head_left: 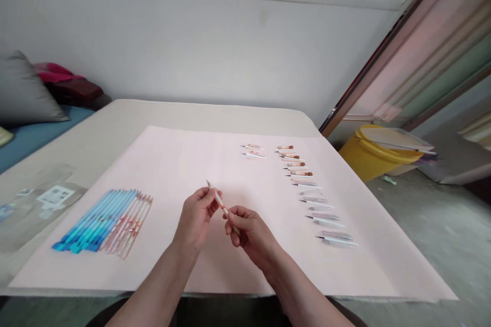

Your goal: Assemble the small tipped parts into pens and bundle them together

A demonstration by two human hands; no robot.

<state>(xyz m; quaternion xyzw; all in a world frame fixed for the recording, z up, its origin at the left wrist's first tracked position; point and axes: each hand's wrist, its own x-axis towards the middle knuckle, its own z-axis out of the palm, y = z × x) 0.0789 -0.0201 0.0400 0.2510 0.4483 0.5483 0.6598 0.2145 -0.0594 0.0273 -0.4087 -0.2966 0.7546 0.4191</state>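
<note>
Over the middle of the pink sheet, both hands grip one slim white pen (220,201) with reddish markings. Its pointed tip faces up and away to the left. My left hand (196,217) pinches it near the tip, and my right hand (251,232) has its fingers closed round the lower end, hiding part of it. To the left lies a tight row of blue pens (97,219) beside pale pens with red-brown patterns (128,225). On the right, small groups of pen parts (332,236) with thin refills form a column; two smaller groups (253,153) lie further back.
The pink sheet (184,158) covers much of a pale table (130,112). Clear plastic packaging (57,196) lies at the left. A grey cushion (28,92) is at far left, a yellow bin (368,156) stands right of the table, and a white wall (172,51) rises behind.
</note>
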